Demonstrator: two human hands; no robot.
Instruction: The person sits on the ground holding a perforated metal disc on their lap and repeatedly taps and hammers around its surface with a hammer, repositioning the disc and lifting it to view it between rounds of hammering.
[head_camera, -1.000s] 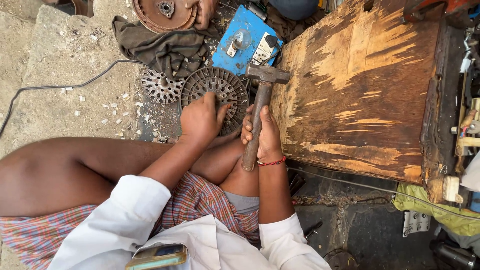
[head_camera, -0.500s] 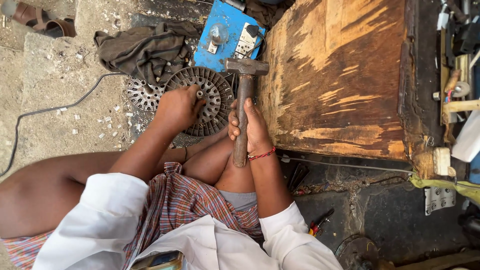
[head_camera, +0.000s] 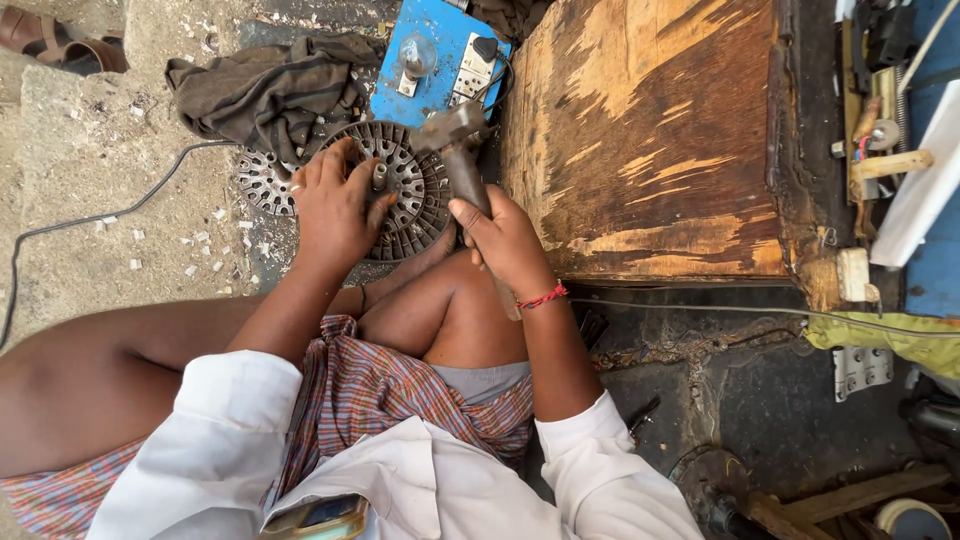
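Note:
A round slotted metal disc (head_camera: 405, 195) lies on the ground by my feet, with a short metal shaft standing at its centre. My left hand (head_camera: 335, 205) rests on the disc's left side, thumb and fingers close around the shaft. My right hand (head_camera: 505, 240) is shut on the wooden handle of a hammer (head_camera: 452, 135); the blurred metal head is over the disc's upper right edge. A smaller toothed metal disc (head_camera: 262, 183) lies partly hidden to the left of my left hand.
A worn wooden box (head_camera: 650, 140) stands right of the disc. A blue electrical board (head_camera: 440, 60) with a bulb and switch lies behind it, a dark cloth (head_camera: 270, 90) to its left. A black cable (head_camera: 90, 225) runs across the concrete. Tools and clutter fill the right edge.
The hammer has swung from upright down and left toward the disc, its head now blurred. My left hand has stayed on the disc. The view has shifted slightly.

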